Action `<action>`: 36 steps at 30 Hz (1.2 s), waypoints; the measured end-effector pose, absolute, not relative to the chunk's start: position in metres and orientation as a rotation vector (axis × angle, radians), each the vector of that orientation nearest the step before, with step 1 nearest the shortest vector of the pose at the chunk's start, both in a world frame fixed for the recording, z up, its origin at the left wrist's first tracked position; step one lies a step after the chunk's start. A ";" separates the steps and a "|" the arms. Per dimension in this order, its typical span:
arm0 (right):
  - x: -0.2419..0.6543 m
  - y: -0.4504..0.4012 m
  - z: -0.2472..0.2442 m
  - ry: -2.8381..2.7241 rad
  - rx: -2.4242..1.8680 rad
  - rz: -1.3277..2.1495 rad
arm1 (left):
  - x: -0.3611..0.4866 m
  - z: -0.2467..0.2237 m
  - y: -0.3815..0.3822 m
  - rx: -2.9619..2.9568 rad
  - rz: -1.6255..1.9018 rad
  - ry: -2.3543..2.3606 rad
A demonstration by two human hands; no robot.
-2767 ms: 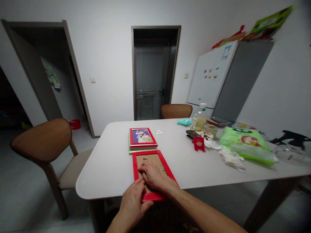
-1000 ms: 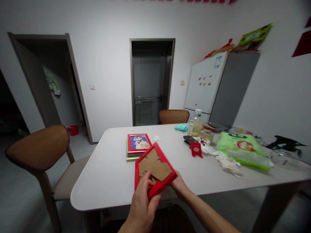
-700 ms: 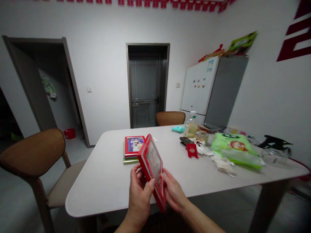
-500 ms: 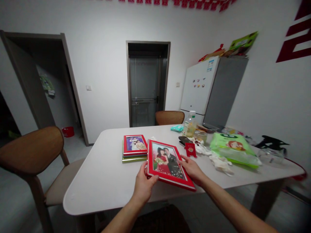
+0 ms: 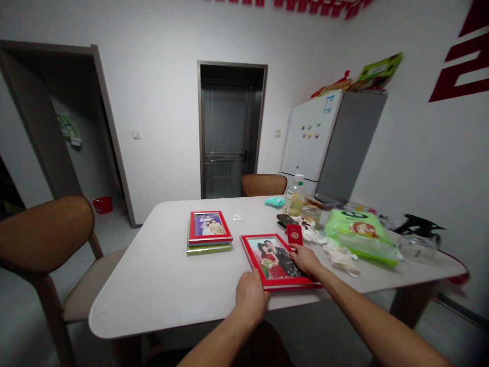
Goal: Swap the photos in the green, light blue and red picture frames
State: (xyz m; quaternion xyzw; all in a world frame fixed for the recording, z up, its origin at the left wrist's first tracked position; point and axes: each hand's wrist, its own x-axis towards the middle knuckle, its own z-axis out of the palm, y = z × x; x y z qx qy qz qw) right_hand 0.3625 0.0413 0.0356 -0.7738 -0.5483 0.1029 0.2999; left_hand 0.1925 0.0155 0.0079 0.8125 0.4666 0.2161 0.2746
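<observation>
A red picture frame (image 5: 273,258) with a photo of a couple lies flat, or nearly so, at the table's front edge. My left hand (image 5: 251,295) is closed on its lower left corner, fingers hidden beneath or behind the border. On the opposite side my right hand (image 5: 307,261) grips the right border, its thumb side near the photo. To the left rests a stack of frames: another red picture frame (image 5: 209,226) on top, over a green-edged one (image 5: 210,249). Just beyond my right hand is a small red card (image 5: 294,234).
The white table (image 5: 164,285) also carries a black phone-like object (image 5: 286,220), a bottle (image 5: 294,196), crumpled tissues (image 5: 341,256), a green tissue pack (image 5: 361,234) and a clear container (image 5: 418,250). Wooden chairs stand at the left (image 5: 46,234) and far side (image 5: 264,184).
The held picture frame has come down from a tilted, raised position to the tabletop, shifting right, away from the stack. Both hands moved with it.
</observation>
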 end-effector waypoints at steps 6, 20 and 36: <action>0.334 0.068 0.032 -1.669 -2.040 0.120 | 0.178 0.001 0.023 2.234 0.595 1.199; 0.212 0.154 0.027 -2.132 -1.692 -0.166 | 0.070 -0.008 0.110 1.539 1.022 1.390; 0.200 0.039 0.042 -1.947 -1.197 0.440 | 0.080 0.022 0.045 1.026 1.542 0.987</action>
